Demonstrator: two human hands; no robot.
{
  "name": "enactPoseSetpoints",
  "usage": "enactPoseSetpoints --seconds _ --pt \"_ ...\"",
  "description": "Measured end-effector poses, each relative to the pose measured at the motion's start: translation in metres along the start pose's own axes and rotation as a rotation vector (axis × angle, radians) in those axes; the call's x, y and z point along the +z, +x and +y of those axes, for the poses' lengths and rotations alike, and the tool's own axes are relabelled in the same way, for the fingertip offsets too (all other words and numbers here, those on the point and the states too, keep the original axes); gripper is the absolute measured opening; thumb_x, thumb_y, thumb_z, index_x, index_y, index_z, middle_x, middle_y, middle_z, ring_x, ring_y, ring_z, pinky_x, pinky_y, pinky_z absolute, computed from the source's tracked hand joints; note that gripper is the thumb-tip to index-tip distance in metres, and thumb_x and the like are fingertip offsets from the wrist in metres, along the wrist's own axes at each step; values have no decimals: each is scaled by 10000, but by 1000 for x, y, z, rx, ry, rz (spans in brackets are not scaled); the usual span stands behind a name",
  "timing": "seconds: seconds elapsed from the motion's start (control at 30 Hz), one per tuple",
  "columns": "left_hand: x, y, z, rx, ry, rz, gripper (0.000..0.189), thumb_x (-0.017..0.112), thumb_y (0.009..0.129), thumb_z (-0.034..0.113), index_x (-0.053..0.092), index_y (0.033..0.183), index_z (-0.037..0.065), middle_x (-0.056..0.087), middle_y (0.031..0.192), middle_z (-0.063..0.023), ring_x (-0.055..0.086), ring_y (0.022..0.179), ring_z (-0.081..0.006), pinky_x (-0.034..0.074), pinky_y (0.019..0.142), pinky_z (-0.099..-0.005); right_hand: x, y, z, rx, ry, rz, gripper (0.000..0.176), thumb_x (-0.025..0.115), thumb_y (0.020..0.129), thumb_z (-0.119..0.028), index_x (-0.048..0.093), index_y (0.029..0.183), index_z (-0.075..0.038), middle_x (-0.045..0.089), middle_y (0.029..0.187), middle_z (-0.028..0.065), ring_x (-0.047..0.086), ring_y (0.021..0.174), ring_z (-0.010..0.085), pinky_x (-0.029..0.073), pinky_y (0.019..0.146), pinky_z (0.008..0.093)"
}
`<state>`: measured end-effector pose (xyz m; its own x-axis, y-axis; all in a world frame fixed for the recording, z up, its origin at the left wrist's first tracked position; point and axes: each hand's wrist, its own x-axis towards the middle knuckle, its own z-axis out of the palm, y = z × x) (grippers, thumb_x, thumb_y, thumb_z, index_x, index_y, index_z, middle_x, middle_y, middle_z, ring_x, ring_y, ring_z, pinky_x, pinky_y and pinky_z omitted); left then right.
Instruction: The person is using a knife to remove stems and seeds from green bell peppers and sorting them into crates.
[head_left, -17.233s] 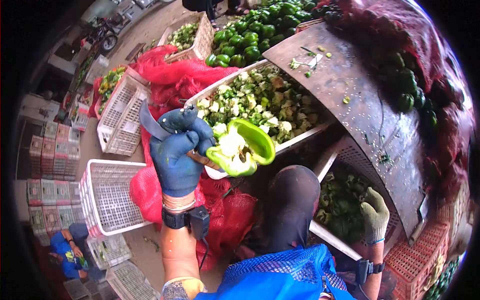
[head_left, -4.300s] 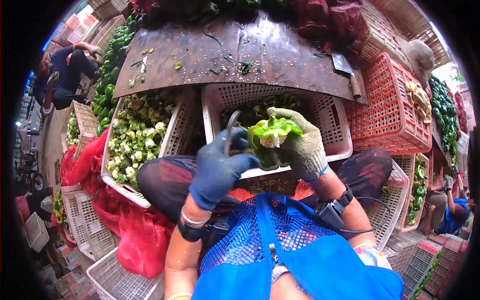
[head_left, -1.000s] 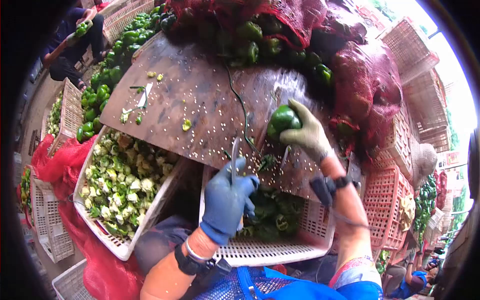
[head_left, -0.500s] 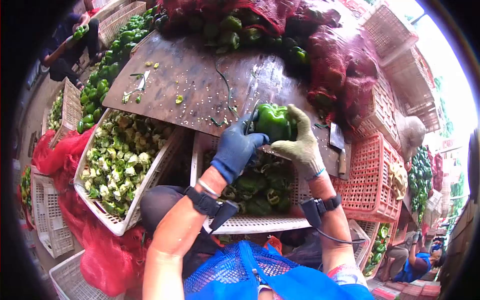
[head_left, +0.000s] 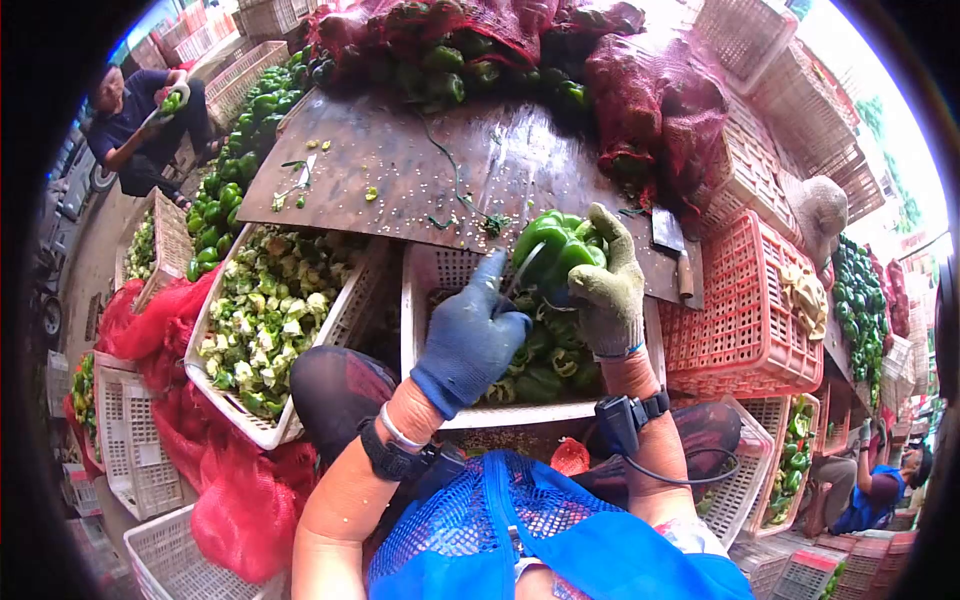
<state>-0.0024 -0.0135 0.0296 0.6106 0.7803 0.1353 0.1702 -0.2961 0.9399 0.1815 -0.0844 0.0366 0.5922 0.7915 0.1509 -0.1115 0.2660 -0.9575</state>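
Note:
A green bell pepper [head_left: 556, 250] is held in my right hand [head_left: 618, 285], which wears a light, stained glove, its fingers curled round the pepper's right side. My left hand [head_left: 470, 335], in a blue glove, is closed on a small knife [head_left: 522, 272] whose blade meets the pepper's left side. Under both hands stands a white crate [head_left: 540, 412] holding green peppers [head_left: 548, 375]. Beyond it lies a wooden board [head_left: 400, 190] scattered with seeds and scraps. A cleaver [head_left: 667, 230] rests on the board's right end.
At left, a white crate [head_left: 240, 405] holds pepper cores, beside red netting [head_left: 240, 510]. Red mesh sacks [head_left: 650, 85] line the board's far edge. An orange crate [head_left: 740, 340] stands at right. One person [head_left: 150, 120] sits at upper left, another [head_left: 880, 490] at lower right.
The pepper has turned in my right hand, and the blade now shows at its left side. My left hand has moved down, away from the board. The camera view has shifted.

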Motion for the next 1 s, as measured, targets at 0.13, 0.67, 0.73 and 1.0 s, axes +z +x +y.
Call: enactPoseSetpoints --seconds 0.13,0.67,0.73,1.0 --pt "12 -8 14 73 192 70 773 655 811 132 386 1531 43 682 855 -296 691 804 -468 545 721 -540 12 -15 -17 -79 -80 52 904 817 656 -185 482 1467 31 602 1347 148 600 1175 228 471 1050 342" --pt "-1 -34 25 187 -362 -5 690 832 823 168 533 1410 -37 718 1198 -146 691 1080 -196 547 944 -322 14 -74 -17 94 55 -83 959 779 714 -190 350 1552 -4 563 1333 123 598 1159 216 507 1007 334" --pt "2 -43 17 175 -333 -31 670 828 823 165 544 1396 -38 713 1219 -169 691 1096 -198 544 954 -330 14 -88 -21 123 -32 -35 943 837 681 -236 434 1499 -1 586 1294 117 607 1133 205 515 991 334" --pt "-10 -68 -3 171 120 76 652 836 785 239 605 1350 10 728 1147 -207 735 1025 -280 570 892 -362 22 -116 -47 277 -180 -216 794 823 648 -216 546 1368 -29 611 1199 110 621 1046 197 542 907 334"
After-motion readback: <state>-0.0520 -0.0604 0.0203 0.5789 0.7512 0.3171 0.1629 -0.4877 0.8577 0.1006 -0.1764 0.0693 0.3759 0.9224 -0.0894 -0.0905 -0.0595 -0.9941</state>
